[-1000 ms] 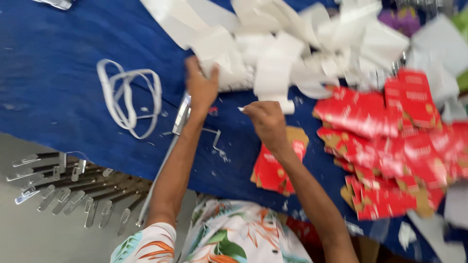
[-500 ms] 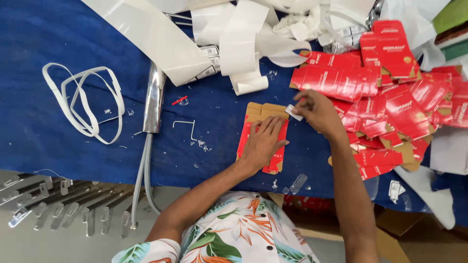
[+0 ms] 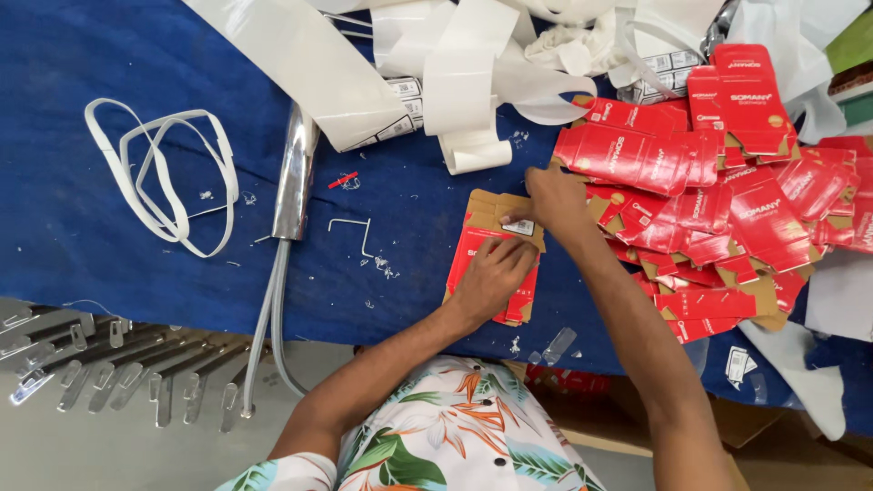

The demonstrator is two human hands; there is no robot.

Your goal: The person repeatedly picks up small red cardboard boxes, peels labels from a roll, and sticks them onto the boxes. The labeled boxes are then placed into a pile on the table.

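Here, seen from the head camera, a small stack of flattened red cartons [image 3: 486, 264] lies on the blue cloth [image 3: 91, 55] covering the table, near its front edge. The left hand [image 3: 491, 277] rests flat on the stack, fingers together, pressing it down. The right hand [image 3: 550, 205] pinches a small white label [image 3: 520, 227] between thumb and fingers at the stack's upper edge. To the right, a loose heap of many more flat red cartons [image 3: 727, 209] spreads over the cloth, too many to count. None of the cartons is folded up, so nothing sits inside them. White paper strips [image 3: 455, 82] curl along the far side. One white strap loop [image 3: 164, 177] and one chrome tap [image 3: 296, 173] with grey hoses lie to the left. Below the table edge, a row of metal handles [image 3: 109, 377] rests on a grey floor.
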